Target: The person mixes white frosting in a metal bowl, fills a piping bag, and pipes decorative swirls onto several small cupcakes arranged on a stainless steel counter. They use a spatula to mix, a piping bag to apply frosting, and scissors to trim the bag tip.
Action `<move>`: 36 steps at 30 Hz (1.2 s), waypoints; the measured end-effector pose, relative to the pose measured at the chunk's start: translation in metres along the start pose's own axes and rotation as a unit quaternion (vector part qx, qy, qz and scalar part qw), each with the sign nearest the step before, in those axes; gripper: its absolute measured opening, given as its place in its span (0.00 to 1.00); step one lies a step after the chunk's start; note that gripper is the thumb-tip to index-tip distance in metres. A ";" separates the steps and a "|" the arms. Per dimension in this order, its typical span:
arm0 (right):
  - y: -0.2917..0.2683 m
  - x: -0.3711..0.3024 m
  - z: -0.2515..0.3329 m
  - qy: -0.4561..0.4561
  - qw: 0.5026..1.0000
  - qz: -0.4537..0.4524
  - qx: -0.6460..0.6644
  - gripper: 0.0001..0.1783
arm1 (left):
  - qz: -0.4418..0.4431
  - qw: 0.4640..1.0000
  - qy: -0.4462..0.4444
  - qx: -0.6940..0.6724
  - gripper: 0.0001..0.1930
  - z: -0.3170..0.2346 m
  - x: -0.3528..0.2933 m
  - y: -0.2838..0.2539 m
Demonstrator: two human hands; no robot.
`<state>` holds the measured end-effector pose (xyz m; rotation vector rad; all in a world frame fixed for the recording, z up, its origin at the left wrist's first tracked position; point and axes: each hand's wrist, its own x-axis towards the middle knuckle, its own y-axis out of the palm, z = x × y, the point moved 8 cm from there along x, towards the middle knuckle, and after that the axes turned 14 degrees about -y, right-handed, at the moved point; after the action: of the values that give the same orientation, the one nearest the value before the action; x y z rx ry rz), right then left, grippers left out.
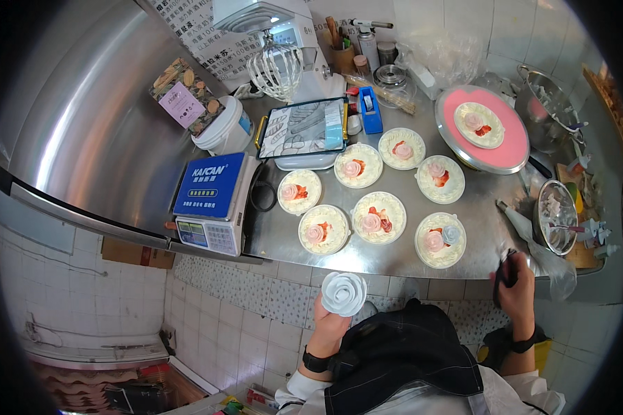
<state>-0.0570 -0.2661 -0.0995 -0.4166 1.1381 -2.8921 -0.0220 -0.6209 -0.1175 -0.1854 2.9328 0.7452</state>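
Note:
My left hand (327, 330) is held below the steel counter's front edge, fingers closed on the stem under a piped white cream rose (343, 292). My right hand (516, 285) grips black scissors (504, 274) at the counter's front right edge. On the steel counter (401, 249) sit several small round white cream cakes topped with pink roses and red pieces, the nearest being one with a pink and a pale blue rose (440, 239). Another cake (479, 124) rests on a pink turntable (509, 149).
A blue digital scale (211, 200) stands at the counter's left. Behind are a white tub (221, 128), a stand mixer whisk (275, 69), a tray (304, 131), and a blue tape dispenser (370, 111). Steel bowls (555, 216) and piping bags (526, 225) crowd the right.

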 end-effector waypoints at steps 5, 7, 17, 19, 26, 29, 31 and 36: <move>0.019 0.016 0.127 -0.276 0.950 0.130 -0.067 0.31 | -0.010 0.999 0.040 -0.020 0.06 -0.013 -0.006 -0.001; 0.030 0.016 0.150 -0.320 0.931 0.153 -0.083 0.30 | -0.019 0.998 0.059 -0.019 0.07 -0.018 -0.009 -0.005; 0.072 -0.004 0.136 -0.297 0.934 0.192 -0.053 0.27 | -0.127 0.988 0.078 0.037 0.09 -0.012 -0.046 -0.037; 0.073 -0.008 0.105 -0.243 0.950 0.195 -0.033 0.26 | -0.128 0.988 0.075 0.043 0.09 -0.010 -0.050 -0.036; 0.016 -0.014 -0.088 0.090 0.956 -0.024 -0.277 0.19 | -0.151 0.985 0.018 0.076 0.10 0.011 -0.048 -0.045; 0.019 -0.022 -0.136 0.089 0.956 -0.013 -0.279 0.21 | -0.111 0.985 0.022 0.130 0.11 0.014 -0.033 -0.032; 0.030 -0.021 -0.149 0.076 0.954 -0.013 -0.291 0.22 | -0.115 0.978 0.036 0.170 0.12 0.011 -0.024 -0.021; 0.038 -0.018 -0.182 -0.035 0.959 -0.116 -0.257 0.22 | -0.098 0.980 -0.034 0.169 0.14 0.008 -0.009 0.013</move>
<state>-0.0878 -0.1704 -0.2573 -0.6947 1.9477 -2.6912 -0.0147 -0.6049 -0.1172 -0.3994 2.8635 0.2154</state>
